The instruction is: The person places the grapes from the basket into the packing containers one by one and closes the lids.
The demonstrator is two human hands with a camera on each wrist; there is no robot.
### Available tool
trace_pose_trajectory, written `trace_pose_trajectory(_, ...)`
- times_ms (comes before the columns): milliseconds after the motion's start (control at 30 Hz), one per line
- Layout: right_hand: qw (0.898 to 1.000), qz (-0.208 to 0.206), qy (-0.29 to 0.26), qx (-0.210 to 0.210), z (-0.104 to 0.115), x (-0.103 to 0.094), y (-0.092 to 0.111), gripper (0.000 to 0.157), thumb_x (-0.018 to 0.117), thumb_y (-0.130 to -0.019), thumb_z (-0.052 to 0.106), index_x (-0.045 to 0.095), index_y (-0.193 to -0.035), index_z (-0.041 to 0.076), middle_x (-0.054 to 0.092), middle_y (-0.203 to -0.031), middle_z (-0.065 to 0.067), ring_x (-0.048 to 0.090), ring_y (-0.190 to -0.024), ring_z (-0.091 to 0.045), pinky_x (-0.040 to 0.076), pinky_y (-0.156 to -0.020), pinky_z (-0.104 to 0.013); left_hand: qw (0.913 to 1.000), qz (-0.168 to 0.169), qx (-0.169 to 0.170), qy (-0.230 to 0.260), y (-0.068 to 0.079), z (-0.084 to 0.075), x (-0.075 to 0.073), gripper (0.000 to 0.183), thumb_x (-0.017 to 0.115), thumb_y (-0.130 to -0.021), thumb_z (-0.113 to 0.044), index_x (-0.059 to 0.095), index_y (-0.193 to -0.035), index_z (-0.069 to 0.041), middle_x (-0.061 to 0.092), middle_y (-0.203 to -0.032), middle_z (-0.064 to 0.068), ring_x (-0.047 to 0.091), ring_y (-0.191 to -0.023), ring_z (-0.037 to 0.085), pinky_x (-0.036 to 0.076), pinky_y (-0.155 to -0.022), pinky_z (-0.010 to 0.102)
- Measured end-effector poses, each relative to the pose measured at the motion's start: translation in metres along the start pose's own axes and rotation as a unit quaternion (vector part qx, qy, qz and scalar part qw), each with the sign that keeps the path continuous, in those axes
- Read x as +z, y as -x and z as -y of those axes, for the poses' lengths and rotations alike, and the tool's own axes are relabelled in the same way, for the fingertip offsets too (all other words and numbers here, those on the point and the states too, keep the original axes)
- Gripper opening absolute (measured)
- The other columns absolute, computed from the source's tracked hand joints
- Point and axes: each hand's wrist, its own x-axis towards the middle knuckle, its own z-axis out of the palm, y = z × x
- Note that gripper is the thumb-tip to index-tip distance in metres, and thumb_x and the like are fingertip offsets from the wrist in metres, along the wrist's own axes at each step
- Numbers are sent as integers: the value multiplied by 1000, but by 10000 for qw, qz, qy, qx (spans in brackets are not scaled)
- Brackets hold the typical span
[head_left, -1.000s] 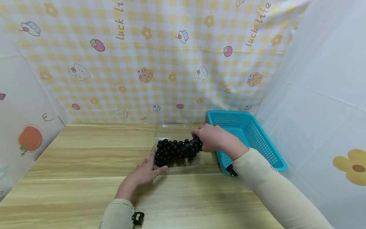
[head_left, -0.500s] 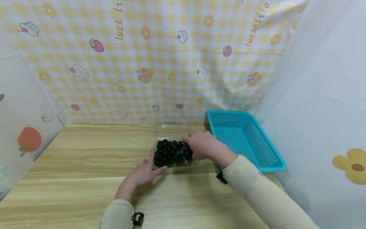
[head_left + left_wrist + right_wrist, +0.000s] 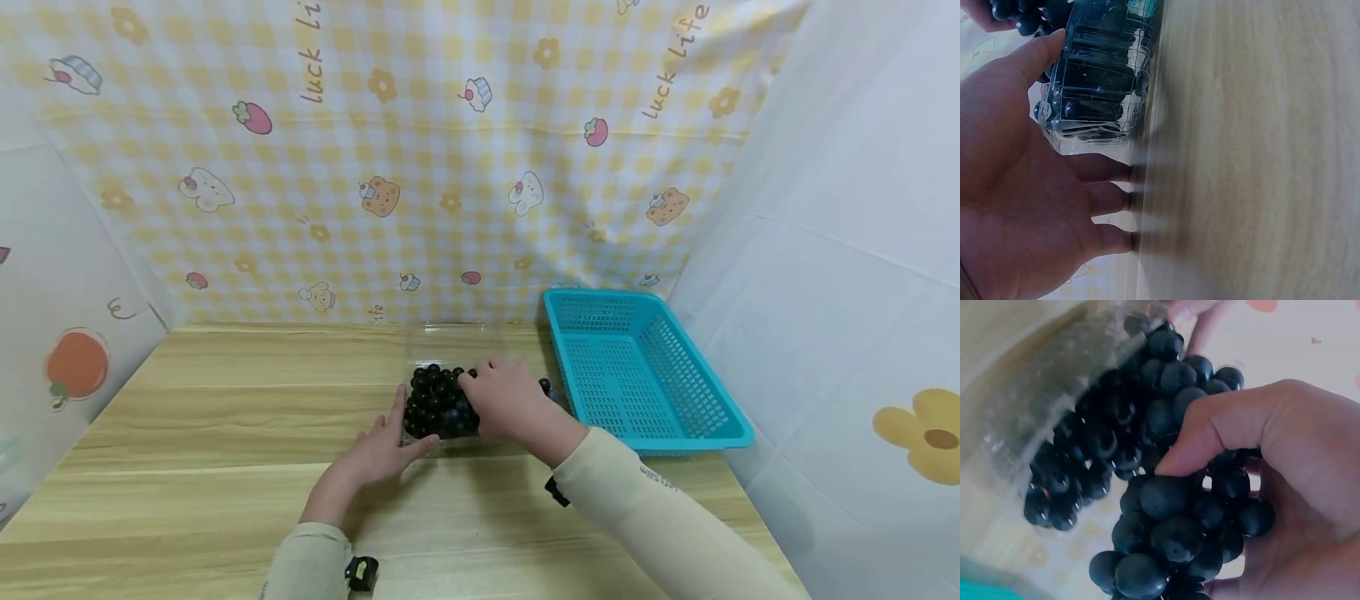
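A bunch of dark grapes (image 3: 431, 400) lies in a clear plastic box (image 3: 1104, 81). My right hand (image 3: 510, 404) grips the right part of the bunch from above, with a few grapes showing past its far side. From the right wrist, the thumb (image 3: 1200, 437) is bent across the gripped grapes (image 3: 1166, 531), and fingers reach behind them. At the box's left end is my left hand (image 3: 381, 446), its fingers spread and straight. In the left wrist view, that thumb (image 3: 1047, 53) lies along the box rim while other fingertips (image 3: 1124, 240) meet the tabletop.
Close by on the right stands a blue-green plastic basket (image 3: 693, 429) with slotted walls and nothing in it. The box's raised lid (image 3: 453, 343) is at the back. A checked curtain (image 3: 465, 233) hangs behind the wooden table (image 3: 247, 417).
My right hand has moved left and nearer the body, bringing its end of the grapes along. Several grapes now show to its right. The left hand has stayed put at the box.
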Motion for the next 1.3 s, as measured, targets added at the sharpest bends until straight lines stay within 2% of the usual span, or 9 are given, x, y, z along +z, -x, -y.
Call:
trace_pose_trajectory(267, 9997, -191, 47, 118, 10, 7, -2, 65, 81, -93, 43, 57, -150, 23, 66, -143, -4, 60, -136, -27, 54, -109, -59, 9997, -141, 189, 108, -4, 5, 3, 123, 55, -94, -81, -13, -171, -14, 38, -162, 40, 14, -155, 68, 8, -122, 85)
trace_pose_trajectory(533, 9986, -455, 48, 266, 18, 20, -3, 68, 80, -94, 43, 53, -153, 23, 66, -144, -5, 59, -137, -29, 54, -110, -59, 10000, 61, -6, 75, 1, -1, -1, 118, 58, -99, -72, -14, -170, -11, 38, -164, 36, 10, -159, 63, 5, -126, 81)
trace_pose_trajectory(667, 9974, -577, 98, 425, 22, 28, -4, 70, 81, -92, 46, 52, -152, 24, 65, -144, -7, 58, -136, -30, 55, -109, -58, 9998, -38, 133, 122, -3, 4, 2, 123, 57, -95, -78, -15, -170, -13, 39, -161, 40, 12, -155, 67, 7, -122, 85)
trace_pose_trajectory(800, 9955, -809, 333, 371, 27, 35, -4, 72, 86, -87, 50, 54, -145, 22, 65, -141, -8, 58, -134, -30, 56, -106, -60, 9996, -146, 223, 129, -6, 10, 5, 125, 53, -93, -85, -17, -170, -17, 42, -159, 40, 15, -154, 69, 9, -120, 86)
trace_pose_trajectory(1000, 9923, -977, 703, 276, 35, 47, -7, 85, 89, -81, 59, 54, -147, 20, 64, -144, -11, 55, -140, -33, 56, -108, -61, 9999, 20, 113, 12, 1, -2, -1, 121, 58, -98, -74, -14, -170, -9, 43, -160, 37, 13, -157, 64, 7, -123, 84)
trace_pose_trajectory(1100, 9913, -1032, 791, 218, 37, 49, -7, 84, 89, -80, 61, 55, -145, 20, 64, -142, -12, 55, -139, -33, 56, -107, -60, 9999, 52, 74, -81, 3, -5, -3, 118, 58, -100, -69, -13, -170, -6, 44, -161, 36, 14, -158, 63, 8, -125, 83)
trace_pose_trajectory(1200, 9917, -1025, 757, 150, 37, 50, -9, 84, 90, -78, 60, 56, -143, 19, 64, -141, -12, 55, -138, -33, 56, -105, -60, 9999, 45, 58, -119, 3, -6, -3, 116, 58, -102, -66, -14, -169, -4, 41, -162, 36, 14, -158, 63, 9, -125, 82)
trace_pose_trajectory(1300, 9950, -871, 463, 126, 35, 51, -10, 87, 91, -78, 58, 55, -146, 18, 62, -144, -13, 53, -139, -35, 56, -105, -60, 9999, 56, 43, -84, 4, -5, -2, 117, 59, -101, -66, -16, -169, -5, 36, -165, 36, 12, -158, 63, 6, -125, 82)
